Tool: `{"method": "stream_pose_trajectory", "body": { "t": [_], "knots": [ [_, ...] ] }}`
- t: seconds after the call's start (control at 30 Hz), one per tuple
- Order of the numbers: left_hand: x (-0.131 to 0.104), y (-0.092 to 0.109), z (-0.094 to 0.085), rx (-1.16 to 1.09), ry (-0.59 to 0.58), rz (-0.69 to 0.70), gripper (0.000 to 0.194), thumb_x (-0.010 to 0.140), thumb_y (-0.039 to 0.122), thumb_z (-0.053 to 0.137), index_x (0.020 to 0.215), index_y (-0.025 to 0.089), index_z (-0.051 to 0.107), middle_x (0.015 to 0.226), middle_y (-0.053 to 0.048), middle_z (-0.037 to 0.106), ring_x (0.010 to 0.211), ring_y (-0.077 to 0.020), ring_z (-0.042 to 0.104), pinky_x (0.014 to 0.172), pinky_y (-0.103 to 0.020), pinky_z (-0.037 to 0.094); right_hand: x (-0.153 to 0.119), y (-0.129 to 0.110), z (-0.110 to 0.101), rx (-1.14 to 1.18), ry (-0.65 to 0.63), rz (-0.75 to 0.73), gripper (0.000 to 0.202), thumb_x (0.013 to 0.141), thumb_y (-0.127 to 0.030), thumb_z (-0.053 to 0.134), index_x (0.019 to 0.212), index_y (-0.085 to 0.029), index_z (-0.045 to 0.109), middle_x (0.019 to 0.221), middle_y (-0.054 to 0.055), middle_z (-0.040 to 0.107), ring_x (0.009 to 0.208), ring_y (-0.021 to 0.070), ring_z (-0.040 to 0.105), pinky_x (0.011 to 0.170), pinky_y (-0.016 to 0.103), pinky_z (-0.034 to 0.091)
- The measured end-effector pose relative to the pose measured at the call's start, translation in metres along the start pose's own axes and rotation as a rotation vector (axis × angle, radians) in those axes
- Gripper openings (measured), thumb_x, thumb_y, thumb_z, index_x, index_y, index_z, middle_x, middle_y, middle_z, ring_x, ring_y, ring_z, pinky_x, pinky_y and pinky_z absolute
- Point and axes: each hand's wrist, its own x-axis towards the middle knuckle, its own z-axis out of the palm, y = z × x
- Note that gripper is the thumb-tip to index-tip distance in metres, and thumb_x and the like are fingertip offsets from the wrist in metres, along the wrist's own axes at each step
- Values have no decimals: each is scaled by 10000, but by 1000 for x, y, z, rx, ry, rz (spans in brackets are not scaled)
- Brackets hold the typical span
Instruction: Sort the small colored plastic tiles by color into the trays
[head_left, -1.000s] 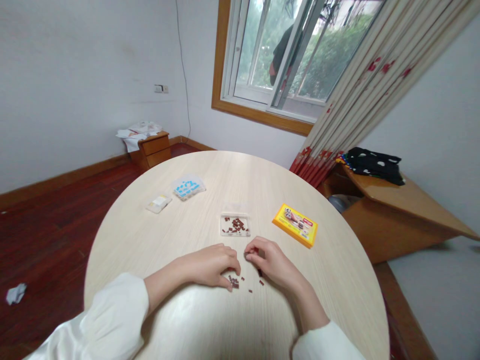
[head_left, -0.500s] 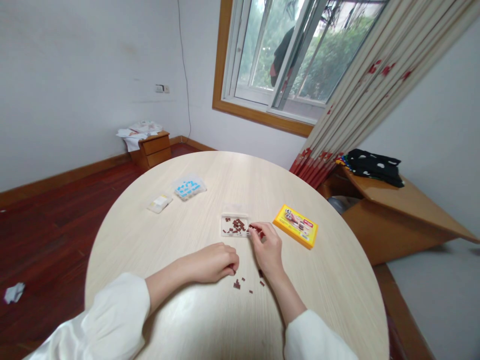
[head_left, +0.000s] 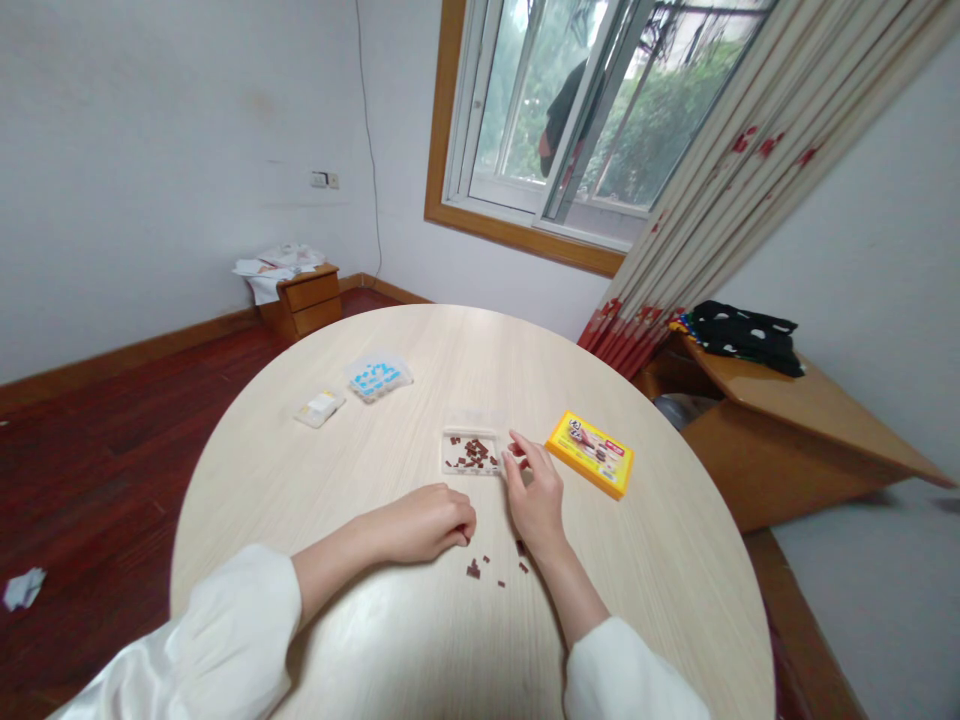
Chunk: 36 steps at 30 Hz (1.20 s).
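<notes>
My left hand rests on the round table with its fingers curled shut; whatever is in them, if anything, is hidden. Beside the right end of a clear plastic box, my right hand is open, thumb and index finger apart with nothing visible between them. Several small brown building bricks lie in the box. On the tabletop between my wrists are a small joined piece of brown bricks and several loose ones.
A yellow box with a printed picture lies to the right on the table. At the back left sit a clear container of blue pieces and a flat pale case. Outside the window stands a person in dark clothing.
My right hand's fingers have spread apart and lifted slightly from the box's right edge. A dark brick seen at those fingertips before no longer shows there. My left hand has barely moved.
</notes>
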Motion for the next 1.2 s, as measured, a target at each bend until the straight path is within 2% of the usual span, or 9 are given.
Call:
{"method": "stream_pose_trajectory", "body": {
  "t": [0.13,0.4,0.6,0.7,0.87,0.97,1.03,1.13,1.2],
  "knots": [
    [1,-6,4,-1,54,-20,122,796,77,522,773,163,606,779,-28,639,748,-155,579,714,-255,420,0,0,-1,-5,7,-19,283,880,-224,461,1120,-146,589,905,94,630,840,190,565,756,334,474],
    [2,-19,-4,-58,493,-203,94,860,162,489,823,154,574,823,-47,606,803,-169,541,737,-295,432,0,-1,-1,-14,5,-38,287,877,-222,459,1131,-184,587,880,81,629,820,193,558,753,352,472],
    [12,-35,-4,-102,689,-291,125,844,131,481,823,152,602,830,-54,623,805,-167,556,756,-314,450,0,-1,-1,-12,-9,-43,295,876,-224,459,1137,-183,588,866,80,625,806,193,551,749,352,473],
    [15,-41,-2,-126,763,-303,158,835,158,528,959,158,626,918,-70,647,836,-174,566,795,-340,459,0,-1,-1,-9,-12,-42,302,875,-224,457,1145,-186,586,868,80,627,805,193,551,749,352,473],
    [15,-44,2,-128,762,-264,553,764,223,661,1281,186,468,1079,-84,624,944,-191,549,870,-380,444,0,-1,-1,3,-2,-42,301,874,-227,454,1141,-177,584,857,80,624,807,193,551,746,347,470],
    [15,-43,3,-125,748,-250,638,755,238,670,1332,197,402,1130,-96,601,953,-191,542,879,-389,436,1,-2,-2,9,5,-31,299,866,-229,455,1126,-171,590,849,81,629,801,192,552,746,346,464],
    [14,-40,0,-125,772,-257,608,768,247,652,1320,196,402,1119,-96,598,931,-186,543,870,-384,434,3,-2,-5,23,-25,-7,279,854,-241,464,1078,-171,614,839,78,636,770,184,550,729,337,459],
    [9,-27,-6,-105,727,-259,314,818,258,582,1116,169,541,931,-66,622,845,-174,547,805,-345,438,4,-1,-17,111,-291,108,216,827,-280,505,908,-158,663,715,38,615,644,145,519,618,281,431],
    [3,-13,-9,-65,499,-210,167,835,300,565,933,167,591,773,-31,605,747,-166,544,727,-311,428,5,0,-29,187,-571,232,187,789,-301,561,812,-146,664,597,-14,539,556,111,462,536,239,376]
  ]
}}
